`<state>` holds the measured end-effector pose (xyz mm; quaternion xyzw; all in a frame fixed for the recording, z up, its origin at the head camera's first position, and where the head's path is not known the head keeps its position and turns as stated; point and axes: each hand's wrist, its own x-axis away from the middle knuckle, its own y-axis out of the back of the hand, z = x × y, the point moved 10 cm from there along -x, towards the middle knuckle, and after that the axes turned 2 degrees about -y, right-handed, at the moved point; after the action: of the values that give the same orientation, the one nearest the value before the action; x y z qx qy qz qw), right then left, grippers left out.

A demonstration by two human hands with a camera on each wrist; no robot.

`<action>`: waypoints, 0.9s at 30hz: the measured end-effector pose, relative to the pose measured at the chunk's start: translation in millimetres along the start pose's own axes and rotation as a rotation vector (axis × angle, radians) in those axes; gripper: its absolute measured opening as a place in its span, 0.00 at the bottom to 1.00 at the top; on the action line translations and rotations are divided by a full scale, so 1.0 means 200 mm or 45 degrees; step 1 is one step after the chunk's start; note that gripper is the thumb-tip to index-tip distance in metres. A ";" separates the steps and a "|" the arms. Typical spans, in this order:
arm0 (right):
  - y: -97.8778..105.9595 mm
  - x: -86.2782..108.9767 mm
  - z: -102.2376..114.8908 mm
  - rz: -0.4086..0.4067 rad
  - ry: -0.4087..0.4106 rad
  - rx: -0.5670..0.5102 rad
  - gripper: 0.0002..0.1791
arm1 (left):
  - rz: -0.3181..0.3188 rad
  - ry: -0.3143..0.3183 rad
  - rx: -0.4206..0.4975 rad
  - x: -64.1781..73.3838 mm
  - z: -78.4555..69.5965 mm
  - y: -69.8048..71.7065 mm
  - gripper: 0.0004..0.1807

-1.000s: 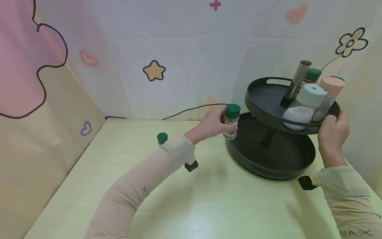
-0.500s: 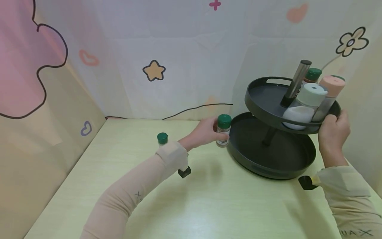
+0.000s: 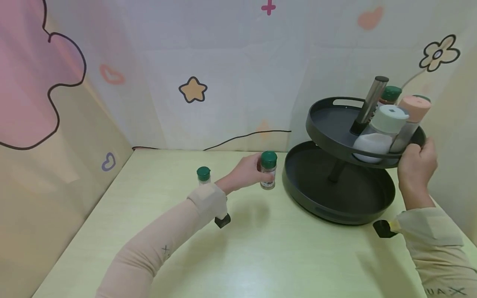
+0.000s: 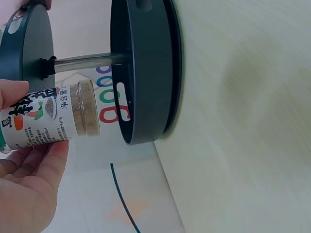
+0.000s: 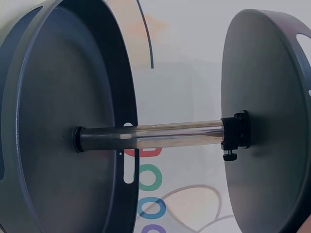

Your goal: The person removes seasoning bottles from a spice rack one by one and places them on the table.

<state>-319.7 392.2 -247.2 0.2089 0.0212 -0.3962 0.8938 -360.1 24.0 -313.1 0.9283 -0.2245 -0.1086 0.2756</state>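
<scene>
My left hand (image 3: 243, 171) grips a spice jar (image 3: 268, 162) with a green lid, to the left of a black two-tier round tray stand. In the left wrist view, thumb and fingers wrap the white label of the jar (image 4: 41, 119), and brown powder shows at its base. My right hand (image 3: 416, 173) holds the rim of the upper tray (image 3: 331, 121) at the right; only a sliver of it enters the right wrist view. On that tray a mint-lidded jar (image 3: 384, 128), a pink-lidded jar (image 3: 413, 109) and a green-lidded jar (image 3: 390, 95) cluster beside the metal post (image 3: 372, 99).
Bare black floor shows in the lower tray (image 3: 357, 192). Another green-lidded jar (image 3: 203, 174) stands on the pale table (image 3: 268, 256), partly hidden behind the left sleeve. A printed curtain (image 3: 231, 62) hangs along the back of the table.
My left hand has moved left and nearer to me with the spice jar, away from the lower tray's edge. The right hand keeps its hold on the upper rim.
</scene>
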 end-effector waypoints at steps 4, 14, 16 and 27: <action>0.00 -0.01 0.00 -0.004 0.005 -0.003 0.12 | -0.001 0.045 0.013 0.01 0.06 -0.01 0.21; 0.01 0.00 -0.01 -0.021 -0.018 -0.032 0.12 | -0.096 0.202 -0.002 0.08 0.30 -0.02 0.22; 0.01 0.00 -0.01 -0.024 -0.020 -0.033 0.12 | -0.137 0.237 -0.018 0.10 0.35 0.00 0.22; 0.00 0.00 -0.01 -0.026 -0.003 -0.079 0.13 | -0.371 0.393 -0.114 0.18 0.54 0.12 0.20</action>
<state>-319.4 392.2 -248.8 0.1805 0.0346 -0.4047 0.8958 -371.5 -61.3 -390.7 0.9434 -0.0380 -0.0138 0.3292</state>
